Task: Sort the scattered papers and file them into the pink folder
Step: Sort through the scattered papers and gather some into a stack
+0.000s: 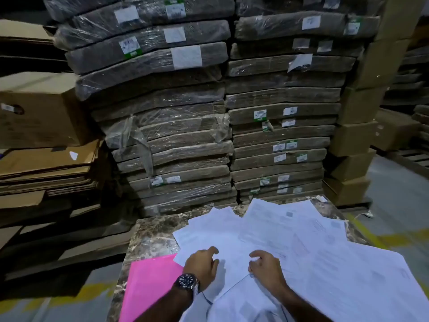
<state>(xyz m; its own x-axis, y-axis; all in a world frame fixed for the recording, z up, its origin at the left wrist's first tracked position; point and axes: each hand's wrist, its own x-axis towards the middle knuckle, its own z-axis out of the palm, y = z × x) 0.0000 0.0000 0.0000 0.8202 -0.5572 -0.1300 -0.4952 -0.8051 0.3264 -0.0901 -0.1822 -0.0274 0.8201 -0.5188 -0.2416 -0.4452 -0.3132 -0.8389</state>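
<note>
Several white printed papers (pixel 290 240) lie scattered and overlapping across a brown marble table (pixel 151 231). A pink folder (pixel 148 284) lies flat at the table's near left, partly under the papers. My left hand (pixel 203 266), with a wristwatch, hovers or rests on the papers beside the folder, fingers loosely curled and holding nothing. My right hand (pixel 267 268) sits on the papers a little to the right, its fingers curled at the edge of a sheet; whether it pinches the sheet is unclear.
Right behind the table rise tall stacks of plastic-wrapped flat packs (pixel 209 112). Cardboard boxes (pixel 37 112) and flattened cartons stand at left, more boxes (pixel 362 135) at right. The grey floor with yellow lines (pixel 394 238) shows on both sides.
</note>
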